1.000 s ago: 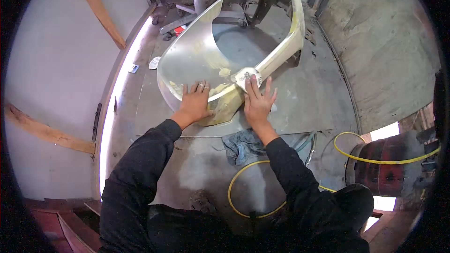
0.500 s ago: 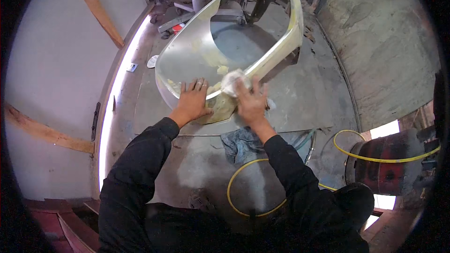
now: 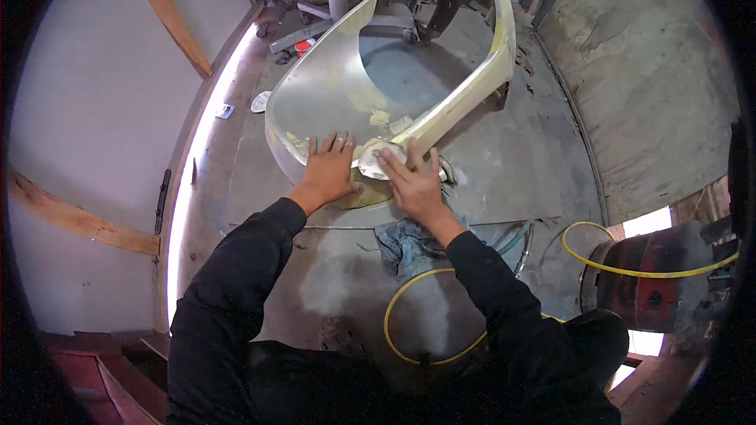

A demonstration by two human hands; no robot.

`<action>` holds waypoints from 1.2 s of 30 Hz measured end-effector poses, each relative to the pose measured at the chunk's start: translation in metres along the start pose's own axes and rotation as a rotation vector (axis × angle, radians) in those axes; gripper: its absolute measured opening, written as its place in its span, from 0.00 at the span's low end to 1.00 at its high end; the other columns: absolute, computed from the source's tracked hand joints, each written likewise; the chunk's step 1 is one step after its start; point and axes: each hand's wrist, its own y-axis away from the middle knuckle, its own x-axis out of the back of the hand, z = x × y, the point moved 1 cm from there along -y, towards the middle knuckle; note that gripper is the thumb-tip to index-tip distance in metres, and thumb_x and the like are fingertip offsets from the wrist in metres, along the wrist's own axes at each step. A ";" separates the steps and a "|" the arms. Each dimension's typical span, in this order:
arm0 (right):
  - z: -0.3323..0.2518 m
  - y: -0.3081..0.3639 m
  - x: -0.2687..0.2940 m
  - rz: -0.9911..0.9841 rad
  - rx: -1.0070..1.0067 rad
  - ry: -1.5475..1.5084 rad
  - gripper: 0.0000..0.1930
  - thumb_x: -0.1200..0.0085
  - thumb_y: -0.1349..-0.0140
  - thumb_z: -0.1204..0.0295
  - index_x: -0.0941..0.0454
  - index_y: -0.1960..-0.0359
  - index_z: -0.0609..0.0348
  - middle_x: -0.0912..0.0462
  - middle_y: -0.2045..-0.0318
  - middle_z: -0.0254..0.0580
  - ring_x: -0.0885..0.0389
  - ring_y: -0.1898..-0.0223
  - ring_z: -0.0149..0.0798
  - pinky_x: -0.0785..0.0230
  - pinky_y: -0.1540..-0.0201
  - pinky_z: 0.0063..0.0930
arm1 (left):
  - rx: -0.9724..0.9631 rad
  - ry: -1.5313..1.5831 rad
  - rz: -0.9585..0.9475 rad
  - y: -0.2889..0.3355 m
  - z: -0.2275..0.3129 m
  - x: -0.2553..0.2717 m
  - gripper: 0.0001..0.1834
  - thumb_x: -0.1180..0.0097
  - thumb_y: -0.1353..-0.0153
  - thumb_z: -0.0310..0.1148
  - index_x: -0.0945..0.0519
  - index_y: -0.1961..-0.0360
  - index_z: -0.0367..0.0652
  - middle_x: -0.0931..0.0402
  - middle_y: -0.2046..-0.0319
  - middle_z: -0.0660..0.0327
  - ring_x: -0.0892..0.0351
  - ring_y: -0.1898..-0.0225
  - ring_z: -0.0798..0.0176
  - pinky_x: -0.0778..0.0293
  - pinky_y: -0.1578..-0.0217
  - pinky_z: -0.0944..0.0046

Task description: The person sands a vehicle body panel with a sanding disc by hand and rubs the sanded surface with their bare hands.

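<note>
Pressing flat, unclenched, on a round white pad (image 3: 372,164) at the near rim of the silvery shell (image 3: 315,94) on the grey floor (image 3: 524,185), the right hand (image 3: 417,189) sits beside the left hand (image 3: 327,173), draped over that rim, seemingly steadying it, its grip unclear.

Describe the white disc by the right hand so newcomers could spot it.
Find the big silvery panel. On its near edge lies a white disc. Unlike the white piece on the floor, it's under the right hand.
</note>
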 end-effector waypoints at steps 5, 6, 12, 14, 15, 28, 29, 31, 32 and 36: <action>-0.007 -0.007 -0.009 0.243 -0.439 0.018 0.28 0.44 0.39 0.65 0.25 0.34 0.46 0.29 0.31 0.30 0.39 0.28 0.62 0.53 0.33 0.74 | -0.008 0.005 0.023 0.001 0.001 0.001 0.57 0.28 0.53 0.57 0.40 0.28 0.38 0.40 0.28 0.49 0.45 0.25 0.46 0.50 0.30 0.32; -0.012 -0.005 -0.011 0.173 -0.197 -0.028 0.28 0.44 0.40 0.66 0.25 0.34 0.47 0.28 0.31 0.31 0.38 0.29 0.64 0.54 0.33 0.75 | -0.008 0.028 0.031 -0.001 0.000 -0.001 0.57 0.28 0.53 0.57 0.39 0.28 0.38 0.40 0.28 0.49 0.45 0.25 0.46 0.50 0.30 0.32; -0.007 -0.025 0.006 0.135 -0.308 0.029 0.28 0.43 0.40 0.69 0.24 0.35 0.48 0.29 0.31 0.37 0.39 0.28 0.63 0.55 0.32 0.73 | -0.002 -0.033 0.008 0.007 -0.006 0.000 0.58 0.28 0.54 0.58 0.39 0.28 0.37 0.40 0.28 0.49 0.45 0.25 0.47 0.50 0.30 0.31; -0.003 -0.013 -0.001 0.080 -0.095 -0.030 0.29 0.44 0.41 0.67 0.25 0.34 0.49 0.30 0.30 0.37 0.40 0.28 0.64 0.54 0.34 0.76 | -0.010 -0.017 0.024 0.002 -0.001 0.000 0.58 0.28 0.54 0.58 0.39 0.28 0.37 0.39 0.28 0.49 0.45 0.25 0.46 0.50 0.30 0.32; 0.000 -0.009 -0.005 0.023 0.121 -0.101 0.30 0.44 0.41 0.66 0.27 0.33 0.50 0.32 0.29 0.38 0.40 0.29 0.65 0.53 0.36 0.79 | -0.013 -0.018 0.023 0.000 0.004 0.000 0.58 0.28 0.54 0.57 0.39 0.28 0.37 0.39 0.28 0.49 0.45 0.25 0.46 0.49 0.30 0.32; -0.010 -0.028 0.005 0.201 -0.298 0.015 0.25 0.46 0.36 0.64 0.23 0.36 0.51 0.23 0.36 0.37 0.38 0.29 0.63 0.56 0.33 0.76 | -0.005 -0.053 -0.020 0.002 0.000 0.003 0.60 0.29 0.54 0.59 0.42 0.27 0.38 0.41 0.28 0.49 0.45 0.25 0.46 0.50 0.29 0.33; -0.012 -0.023 0.004 0.200 -0.299 0.020 0.25 0.46 0.36 0.64 0.23 0.36 0.51 0.23 0.36 0.37 0.38 0.29 0.63 0.56 0.33 0.76 | -0.024 -0.036 0.018 0.003 -0.004 -0.003 0.58 0.28 0.54 0.58 0.41 0.28 0.38 0.40 0.28 0.49 0.45 0.26 0.46 0.49 0.30 0.33; -0.018 -0.018 0.000 0.113 0.017 -0.118 0.26 0.47 0.36 0.65 0.25 0.35 0.55 0.22 0.38 0.41 0.38 0.30 0.64 0.55 0.33 0.76 | -0.045 -0.022 0.057 0.001 -0.008 -0.005 0.57 0.28 0.53 0.57 0.39 0.28 0.38 0.40 0.28 0.49 0.44 0.26 0.46 0.49 0.30 0.32; 0.002 -0.020 0.003 0.072 -0.172 0.038 0.26 0.46 0.37 0.65 0.25 0.36 0.54 0.23 0.36 0.40 0.38 0.29 0.63 0.55 0.33 0.76 | -0.033 -0.029 0.024 -0.001 -0.001 -0.003 0.58 0.29 0.53 0.58 0.41 0.27 0.37 0.41 0.27 0.49 0.45 0.26 0.46 0.49 0.30 0.32; 0.005 -0.025 0.013 0.146 -0.175 0.017 0.26 0.44 0.39 0.63 0.22 0.37 0.48 0.26 0.33 0.35 0.38 0.28 0.58 0.55 0.33 0.73 | -0.002 -0.041 -0.043 0.003 -0.001 0.004 0.60 0.30 0.53 0.60 0.43 0.26 0.37 0.43 0.26 0.49 0.47 0.25 0.45 0.51 0.29 0.34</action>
